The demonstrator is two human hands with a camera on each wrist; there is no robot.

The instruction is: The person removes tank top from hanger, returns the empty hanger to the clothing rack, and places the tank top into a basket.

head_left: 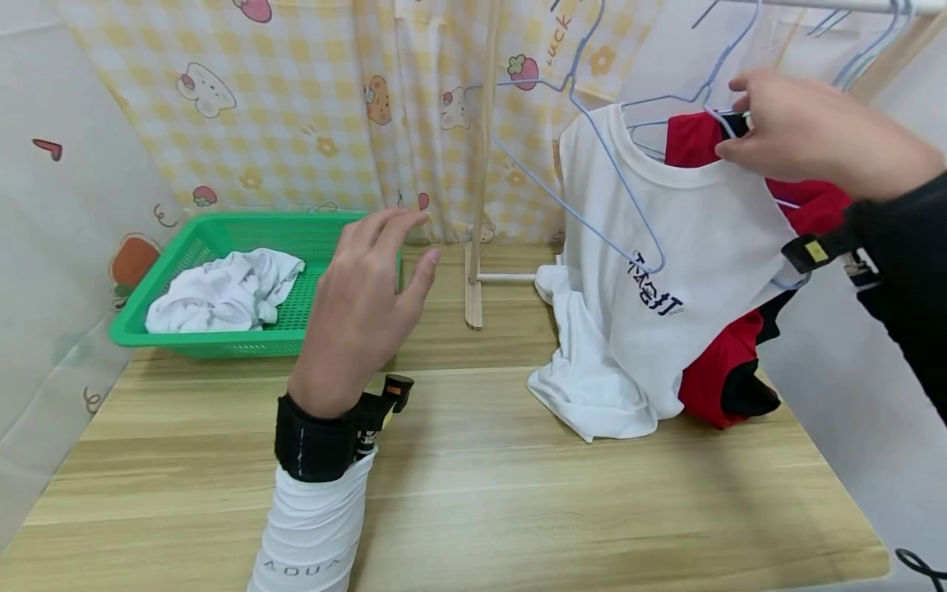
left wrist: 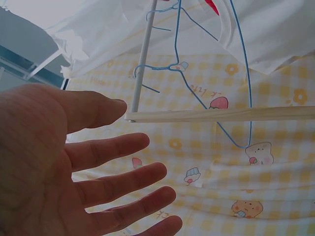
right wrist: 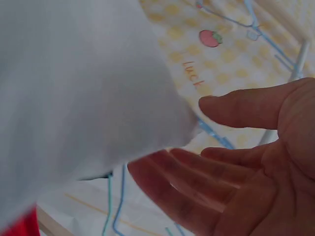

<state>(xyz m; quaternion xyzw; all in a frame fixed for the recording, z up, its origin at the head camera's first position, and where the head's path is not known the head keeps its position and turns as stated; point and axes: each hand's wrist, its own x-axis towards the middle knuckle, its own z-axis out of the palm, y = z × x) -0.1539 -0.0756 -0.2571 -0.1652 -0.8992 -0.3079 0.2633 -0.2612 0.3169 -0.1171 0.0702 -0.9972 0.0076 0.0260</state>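
Note:
A white T-shirt [head_left: 688,222] with dark lettering hangs on a blue wire hanger [head_left: 710,78] from the rail. At its shoulder and the hanger is my right hand [head_left: 806,136]. In the right wrist view, the thumb and fingers of this hand [right wrist: 246,162] stand apart around the white shoulder edge [right wrist: 189,123], pinching nothing. My left hand [head_left: 362,304] is raised in front of the green basket, holding nothing. Its fingers [left wrist: 123,182] are spread in the left wrist view. A bare blue hanger [head_left: 573,78] hangs just left of the shirt.
A green basket [head_left: 126,325] with crumpled white clothing [head_left: 225,288] stands at the left on the wooden table [head_left: 473,501]. The rack's wooden post [head_left: 484,140] rises mid-table. Red and black clothing [head_left: 725,370] hangs behind the T-shirt. More hangers [head_left: 876,49] are on the rail [head_left: 851,5] at right.

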